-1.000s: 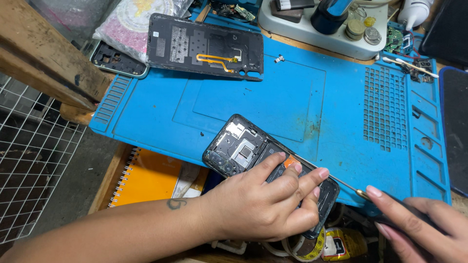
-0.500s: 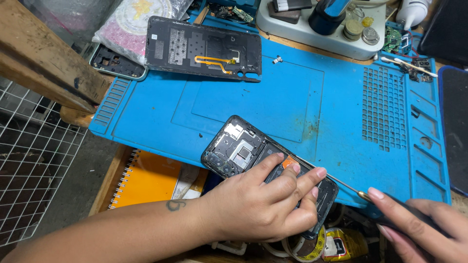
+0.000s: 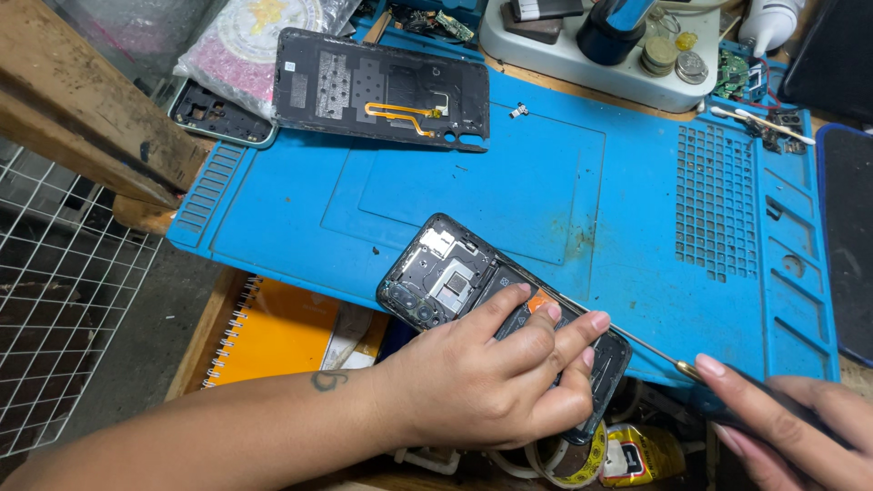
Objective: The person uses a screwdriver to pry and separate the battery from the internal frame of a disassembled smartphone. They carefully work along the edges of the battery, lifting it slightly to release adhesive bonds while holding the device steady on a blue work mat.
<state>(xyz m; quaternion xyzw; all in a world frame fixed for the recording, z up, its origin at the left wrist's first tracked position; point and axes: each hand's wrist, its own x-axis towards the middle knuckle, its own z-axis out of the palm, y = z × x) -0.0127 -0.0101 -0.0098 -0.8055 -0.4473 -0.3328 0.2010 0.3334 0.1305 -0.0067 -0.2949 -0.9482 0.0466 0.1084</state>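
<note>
An opened black phone (image 3: 452, 276) with its back cover off lies tilted at the near edge of the blue repair mat (image 3: 546, 173). My left hand (image 3: 491, 377) presses down on its lower half, fingers spread over the battery area. My right hand (image 3: 800, 432) grips a thin screwdriver (image 3: 659, 355) at the bottom right; the metal shaft points left toward the phone, near my left fingertips. The removed black back cover (image 3: 382, 86) with an orange flex cable rests at the mat's far left.
A second phone frame (image 3: 218, 116) and a plastic bag lie far left. A white stand base (image 3: 591, 55) with coins, small circuit boards and a cotton swab (image 3: 759, 125) sit at the back. An orange spiral notebook (image 3: 282, 332), tape rolls and a wire grid (image 3: 64, 309) lie below.
My left fingers have shifted slightly on the phone. The right hand and screwdriver stay almost where they were.
</note>
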